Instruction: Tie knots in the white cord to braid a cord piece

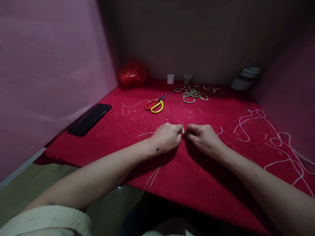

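Note:
My left hand (168,136) and my right hand (204,137) are closed side by side over the middle of the table. Between their fingertips shows a small piece of knotted white-and-green cord (183,128), mostly hidden by the fingers. A thin white cord end (146,134) sticks out to the left of my left hand, and another cord end (220,131) curls out beyond my right hand. Two pale strands (155,175) hang from under my left hand over the table's near edge.
On the red cloth (123,144) lie scissors (157,104), a black phone (90,119), several braided cord rings (193,94) and tangled white cord (280,141). Along the back are a red plastic bag (133,73), two small spools (170,79) and a tilted white container (245,78).

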Tool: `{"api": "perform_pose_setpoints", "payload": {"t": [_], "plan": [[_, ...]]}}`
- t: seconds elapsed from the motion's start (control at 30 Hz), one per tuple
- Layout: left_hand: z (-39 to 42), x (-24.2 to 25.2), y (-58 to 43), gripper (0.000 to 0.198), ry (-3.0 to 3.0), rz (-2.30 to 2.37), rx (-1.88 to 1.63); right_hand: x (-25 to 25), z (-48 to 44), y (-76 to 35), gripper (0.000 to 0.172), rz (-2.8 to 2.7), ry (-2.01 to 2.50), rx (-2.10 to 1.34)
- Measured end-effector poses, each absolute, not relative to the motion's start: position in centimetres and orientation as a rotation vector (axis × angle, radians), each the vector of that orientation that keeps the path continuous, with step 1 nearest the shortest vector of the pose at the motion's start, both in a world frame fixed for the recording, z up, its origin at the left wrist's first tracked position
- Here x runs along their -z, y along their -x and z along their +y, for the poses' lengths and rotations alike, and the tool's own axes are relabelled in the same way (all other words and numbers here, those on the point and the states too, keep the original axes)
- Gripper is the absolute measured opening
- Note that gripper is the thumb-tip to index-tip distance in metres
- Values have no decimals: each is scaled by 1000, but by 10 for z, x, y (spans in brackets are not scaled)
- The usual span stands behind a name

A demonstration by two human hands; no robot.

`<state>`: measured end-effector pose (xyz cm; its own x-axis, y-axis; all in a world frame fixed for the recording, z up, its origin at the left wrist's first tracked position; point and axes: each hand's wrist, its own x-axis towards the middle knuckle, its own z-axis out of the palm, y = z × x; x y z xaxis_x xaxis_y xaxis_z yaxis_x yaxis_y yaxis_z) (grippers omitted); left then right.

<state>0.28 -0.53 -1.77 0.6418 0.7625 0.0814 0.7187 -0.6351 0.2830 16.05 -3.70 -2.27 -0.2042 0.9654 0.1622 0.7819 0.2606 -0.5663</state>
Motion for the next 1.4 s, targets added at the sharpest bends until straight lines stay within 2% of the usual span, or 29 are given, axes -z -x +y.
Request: {"api": "perform_pose_setpoints", "payload": {"t": [0.63, 1.0, 1.17, 1.3, 1.4], "plan": [[-6, 19, -2, 23, -2517, 1278, -293, 27, -40, -159, 15, -2019, 1726, -442], [2, 0, 2, 25, -2359, 1105, -288, 24, -41, -161, 16, -2003, 1556, -454], [4, -2, 2, 16, -2133, 1115, -293, 22, -40, -162, 17, -1957, 1608, -395], [3, 1, -3, 12, -1857, 1128, -267, 18, -38, -164, 18, -1927, 1676, -519], [-1, 1, -8, 14, -1640, 1109, -256, 15, -36, -164, 17, -1823, 1675, -791]]}}
